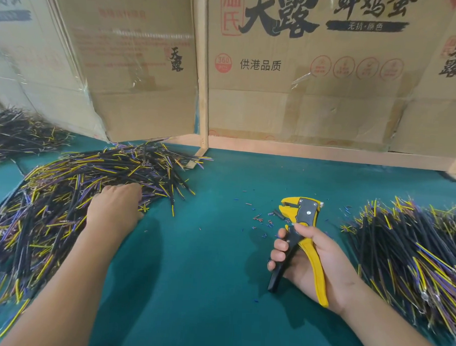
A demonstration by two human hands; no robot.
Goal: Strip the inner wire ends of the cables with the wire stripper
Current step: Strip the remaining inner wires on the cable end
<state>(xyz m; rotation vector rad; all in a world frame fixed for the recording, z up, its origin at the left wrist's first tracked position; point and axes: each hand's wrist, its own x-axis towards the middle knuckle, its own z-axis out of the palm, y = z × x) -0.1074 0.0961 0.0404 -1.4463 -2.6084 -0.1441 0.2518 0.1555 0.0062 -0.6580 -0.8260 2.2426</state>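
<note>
A big heap of short black cables with yellow and purple inner wires lies on the left of the green table. My left hand rests on this heap with its fingers curled down into the cables; whether it holds one is hidden. My right hand grips the handles of the yellow and black wire stripper, whose jaws point away from me above the table. The jaws hold no cable. A second heap of the same cables lies at the right.
Small bits of stripped insulation are scattered on the green mat near the stripper's jaws. Cardboard boxes and a wooden frame wall off the back. Another cable pile lies at far left.
</note>
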